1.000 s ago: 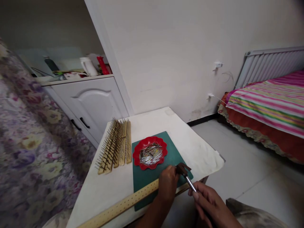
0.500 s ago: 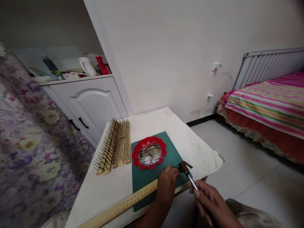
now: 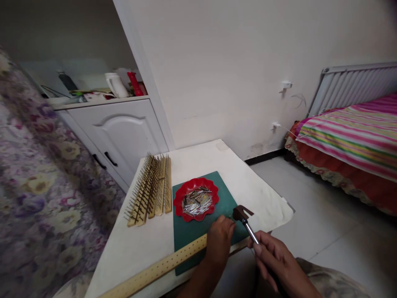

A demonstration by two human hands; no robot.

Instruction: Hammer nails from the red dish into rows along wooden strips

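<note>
White table [image 3: 248,190]; hammer [image 3: 241,213] in right hand [image 3: 275,257] now farther from left hand [image 3: 219,238].

Brown-headed claw hammer with a shiny metal shaft [image 3: 250,231], lifted clear of the left hand [image 3: 218,236].
Relative to one second earlier, the head has shifted upward and away from the fingertips; a visible gap now separates them, exposing a small metallic tip [image 3: 230,217]. The right hand [image 3: 274,257] has risen slightly.
</note>
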